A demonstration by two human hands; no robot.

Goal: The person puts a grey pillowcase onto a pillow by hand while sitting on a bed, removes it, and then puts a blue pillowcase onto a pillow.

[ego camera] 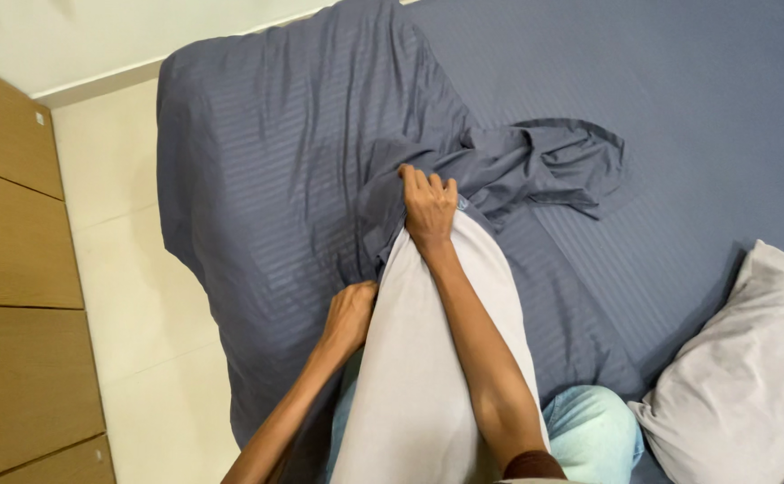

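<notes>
Between my two arms stands the bare pillow (428, 358), pale grey-white, upright against my lap with its top end pointing away from me onto the bed. Right at that top end my right hand (428, 208) is closed tight, its grip pinched on the bunched edge of the blue-grey pillowcase (517, 166), fingers curled over the pillow's corner. That case is crumpled, its mouth just meeting the pillow's tip and the rest of it trailing off to the right in loose folds across the bed.

Down the pillow's left flank, my left hand (350, 315) presses against the side, fingers wrapped inward; its grip is closed on the pillow's edge, though I cannot tell whether any case fabric is caught there too.

Under all of it lies the bed sheet (697, 108), blue-grey with faint stripes, smooth on the right and draped over the mattress corner on the left. My knee in light blue jeans (593, 430) shows just beside the pillow's lower right. Further right, a second bare pillow (750, 367) rests on the bed, well apart from my hands. Off the bed's left edge there is cream floor tile (132, 269), then a wooden cabinet (15, 296) along the frame's left side.
</notes>
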